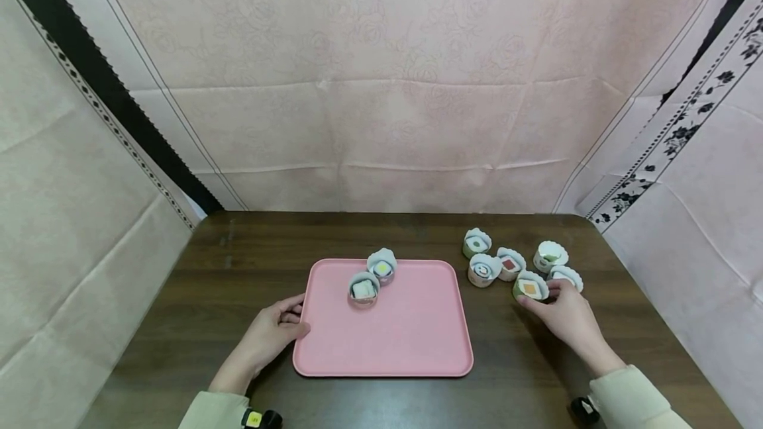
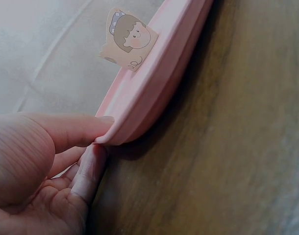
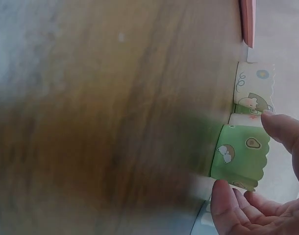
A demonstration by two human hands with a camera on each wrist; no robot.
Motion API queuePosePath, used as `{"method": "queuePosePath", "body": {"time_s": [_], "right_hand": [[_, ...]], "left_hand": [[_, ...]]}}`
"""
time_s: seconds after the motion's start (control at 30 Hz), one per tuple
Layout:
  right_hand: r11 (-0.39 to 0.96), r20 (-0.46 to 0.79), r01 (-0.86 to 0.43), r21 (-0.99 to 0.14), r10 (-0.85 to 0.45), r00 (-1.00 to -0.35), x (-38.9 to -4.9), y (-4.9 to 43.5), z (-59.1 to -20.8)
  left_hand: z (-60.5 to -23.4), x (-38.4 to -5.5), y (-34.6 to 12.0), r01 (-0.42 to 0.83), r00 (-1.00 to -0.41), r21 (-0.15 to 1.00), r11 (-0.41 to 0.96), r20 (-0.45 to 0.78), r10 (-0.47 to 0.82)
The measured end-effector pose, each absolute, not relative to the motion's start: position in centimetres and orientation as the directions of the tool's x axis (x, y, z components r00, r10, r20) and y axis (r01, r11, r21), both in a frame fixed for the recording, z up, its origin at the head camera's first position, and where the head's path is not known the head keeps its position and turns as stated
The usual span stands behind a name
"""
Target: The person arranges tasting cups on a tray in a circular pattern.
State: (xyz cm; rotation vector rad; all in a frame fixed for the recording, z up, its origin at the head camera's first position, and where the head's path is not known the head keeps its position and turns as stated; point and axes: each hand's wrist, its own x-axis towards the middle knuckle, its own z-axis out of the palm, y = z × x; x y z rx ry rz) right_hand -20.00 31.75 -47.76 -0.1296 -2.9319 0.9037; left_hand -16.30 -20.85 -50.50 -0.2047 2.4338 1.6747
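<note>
A pink tray (image 1: 393, 349) lies on the table, and my left hand (image 1: 274, 331) pinches its left edge. In the left wrist view, the thumb is above the tray's rim and the fingers are below. Two paper baking cups, one front (image 1: 363, 288) and one behind (image 1: 382, 265), stand on the tray, with pale blue lining and small pieces inside. My right hand (image 1: 563, 316) has its thumb and fingers on opposite sides of a green paper baking cup (image 3: 240, 154), gripping it. Seen from the head, that cup (image 1: 530, 286) holds a yellow-orange square.
Several more cups crowd round the gripped one: a cup with a red piece (image 1: 510, 263), a pale patterned cup (image 1: 483, 270), one at the back left (image 1: 477, 242), a whitish cup (image 1: 550, 256) and one partly behind the right fingers (image 1: 566, 277). The brown wooden table (image 1: 512, 376) meets hanging cloth.
</note>
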Motion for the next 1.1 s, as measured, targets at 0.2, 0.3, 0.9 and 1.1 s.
{"method": "queuePosePath", "body": {"time_s": [0.2,0.3,0.9,1.1], "right_hand": [[0.829,0.022,0.055,-0.556,0.080,-0.997,-20.5,31.4,-47.9],[0.831,0.032,0.044,-0.554,0.074,-0.997,-20.7,31.2,-48.0],[0.831,-0.018,0.083,-0.550,0.088,-0.996,-21.3,30.9,-48.3],[0.835,-0.025,0.085,-0.544,0.086,-0.996,-21.1,30.9,-48.2]], "left_hand": [[-50.4,-16.3,-20.8,-0.213,-0.974,0.909,0.359,-0.224,-0.011],[-50.5,-16.3,-20.8,-0.215,-0.974,0.909,0.356,-0.227,-0.010],[-50.4,-16.3,-20.8,-0.219,-0.973,0.909,0.354,-0.231,-0.010],[-50.6,-16.3,-20.9,-0.220,-0.973,0.910,0.352,-0.232,-0.011]]}}
